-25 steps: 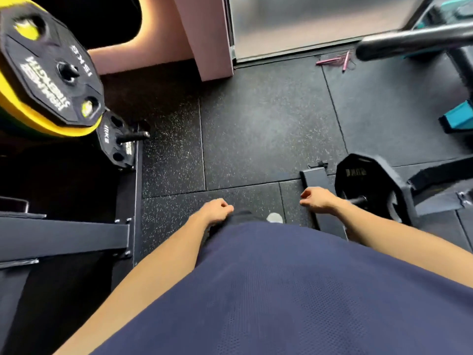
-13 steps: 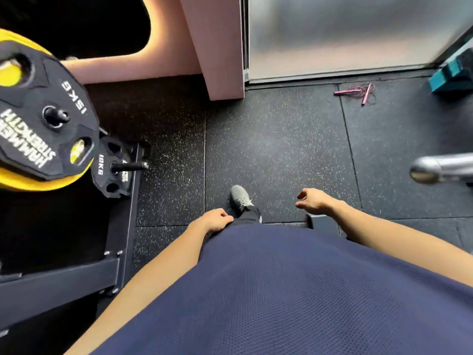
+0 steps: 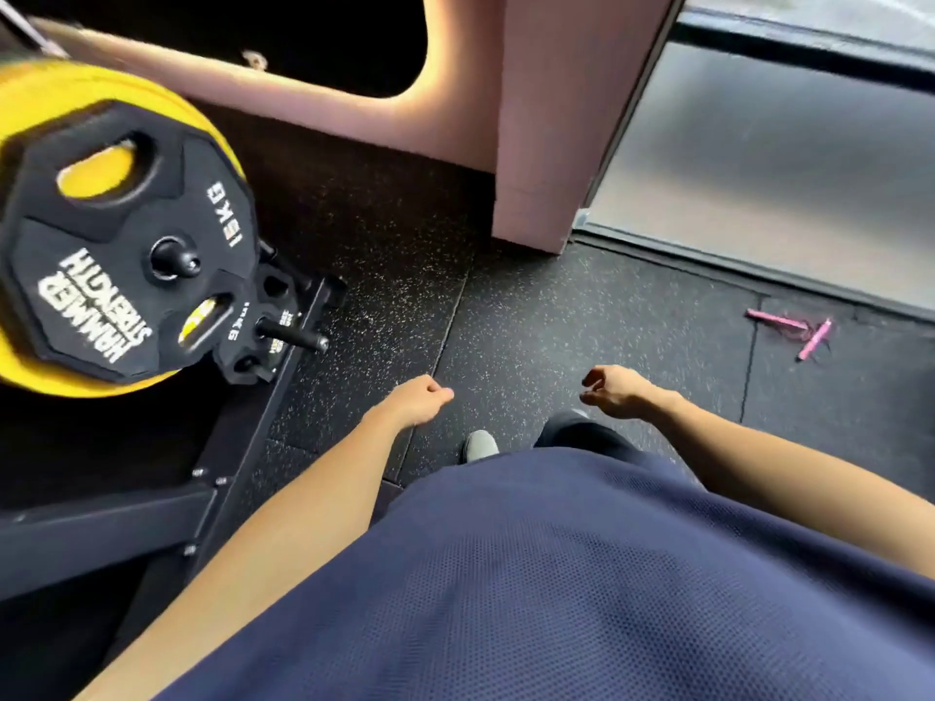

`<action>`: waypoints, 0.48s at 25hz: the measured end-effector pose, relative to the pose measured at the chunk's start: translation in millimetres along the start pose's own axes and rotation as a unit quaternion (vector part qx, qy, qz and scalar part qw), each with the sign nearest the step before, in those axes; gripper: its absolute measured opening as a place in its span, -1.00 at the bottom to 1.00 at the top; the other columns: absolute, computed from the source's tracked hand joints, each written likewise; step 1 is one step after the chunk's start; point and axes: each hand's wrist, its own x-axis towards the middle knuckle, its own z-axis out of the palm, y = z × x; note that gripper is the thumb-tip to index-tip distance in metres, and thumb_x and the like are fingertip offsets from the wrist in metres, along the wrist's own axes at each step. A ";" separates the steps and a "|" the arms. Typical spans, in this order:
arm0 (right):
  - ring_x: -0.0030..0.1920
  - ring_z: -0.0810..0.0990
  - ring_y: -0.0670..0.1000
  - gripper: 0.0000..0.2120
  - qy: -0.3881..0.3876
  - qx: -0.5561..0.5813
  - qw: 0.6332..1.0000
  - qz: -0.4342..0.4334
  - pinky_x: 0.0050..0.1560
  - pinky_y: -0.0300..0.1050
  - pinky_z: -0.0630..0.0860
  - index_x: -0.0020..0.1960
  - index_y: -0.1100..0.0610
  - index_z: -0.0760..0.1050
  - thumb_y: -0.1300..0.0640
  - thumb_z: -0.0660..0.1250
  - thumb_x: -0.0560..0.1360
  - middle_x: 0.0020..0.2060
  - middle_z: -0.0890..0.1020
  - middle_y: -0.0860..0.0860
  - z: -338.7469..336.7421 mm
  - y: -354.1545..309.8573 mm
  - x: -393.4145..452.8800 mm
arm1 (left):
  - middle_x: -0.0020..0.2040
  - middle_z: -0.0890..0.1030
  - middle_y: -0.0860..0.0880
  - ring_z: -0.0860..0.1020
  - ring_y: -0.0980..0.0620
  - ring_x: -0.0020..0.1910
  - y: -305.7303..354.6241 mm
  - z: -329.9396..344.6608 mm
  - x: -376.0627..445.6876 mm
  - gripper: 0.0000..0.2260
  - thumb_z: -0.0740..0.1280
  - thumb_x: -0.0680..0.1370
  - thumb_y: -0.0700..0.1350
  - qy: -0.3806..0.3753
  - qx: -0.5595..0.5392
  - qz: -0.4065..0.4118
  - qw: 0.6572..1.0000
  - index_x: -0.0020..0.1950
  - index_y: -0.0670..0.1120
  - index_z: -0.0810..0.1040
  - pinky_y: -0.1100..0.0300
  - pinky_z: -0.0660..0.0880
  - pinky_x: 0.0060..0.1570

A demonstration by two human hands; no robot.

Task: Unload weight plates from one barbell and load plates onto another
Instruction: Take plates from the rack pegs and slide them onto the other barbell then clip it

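A black 15 kg plate (image 3: 121,245) hangs on a peg at the left, in front of a larger yellow plate (image 3: 30,108). Below it a small black plate (image 3: 258,341) sits on a lower peg (image 3: 293,335) of the black rack. My left hand (image 3: 417,398) hangs in front of me with fingers loosely curled, holding nothing, to the right of the rack. My right hand (image 3: 614,391) hangs beside it, fingers loosely curled and empty. No barbell is in view.
The black rack frame (image 3: 167,508) fills the lower left. A pink pillar (image 3: 561,118) stands ahead, with a frosted glass panel (image 3: 789,169) to its right. A pink skipping rope (image 3: 794,328) lies on the speckled rubber floor (image 3: 582,316). My grey shoe (image 3: 479,445) shows below.
The view has swung left and forward: the barbell end and the plate on the right have left the frame, and the plate rack is nearer. Both hands stay empty.
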 end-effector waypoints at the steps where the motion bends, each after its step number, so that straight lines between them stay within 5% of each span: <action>1: 0.27 0.51 0.17 -0.61 -0.016 -0.025 0.999 -0.020 0.23 -0.08 0.40 0.34 0.23 0.45 0.09 0.30 0.57 0.29 0.54 0.16 -11.8 -8.5 14.9 | 0.18 0.49 -0.03 0.44 -0.05 0.14 -2.6 -0.4 0.8 -0.66 0.16 0.62 0.15 0.004 -0.028 -0.021 0.999 0.28 -0.02 0.45 0.04 0.34 0.14; 5: 0.25 0.53 0.16 -0.62 -0.075 -0.132 0.983 -0.105 0.19 -0.10 0.42 0.34 0.20 0.44 0.08 0.29 0.57 0.28 0.54 0.14 -61.8 -46.6 69.5 | 0.12 0.46 -0.01 0.39 -0.01 0.07 -3.5 9.1 -6.6 -0.71 0.17 0.63 0.14 0.043 -0.153 -0.095 0.983 0.22 -0.02 0.43 0.08 0.30 0.07; 9: 0.23 0.53 0.16 -0.64 -0.102 -0.230 0.947 -0.199 0.16 -0.11 0.42 0.33 0.18 0.46 0.08 0.29 0.57 0.26 0.56 0.13 -103.6 -81.8 101.6 | 0.16 0.52 -0.04 0.47 -0.04 0.12 9.0 34.2 -14.6 -0.70 0.23 0.61 0.10 0.109 -0.283 -0.160 0.939 0.20 -0.08 0.48 0.09 0.36 0.16; 12: 0.21 0.55 0.14 -0.64 -0.116 -0.270 0.920 -0.259 0.17 -0.10 0.45 0.31 0.16 0.47 0.08 0.31 0.55 0.23 0.58 0.13 -123.3 -107.6 116.4 | 0.14 0.54 -0.08 0.48 -0.02 0.03 31.1 47.9 -21.6 -0.72 0.26 0.61 0.06 0.168 -0.368 -0.194 0.894 0.18 -0.11 0.49 0.15 0.37 0.01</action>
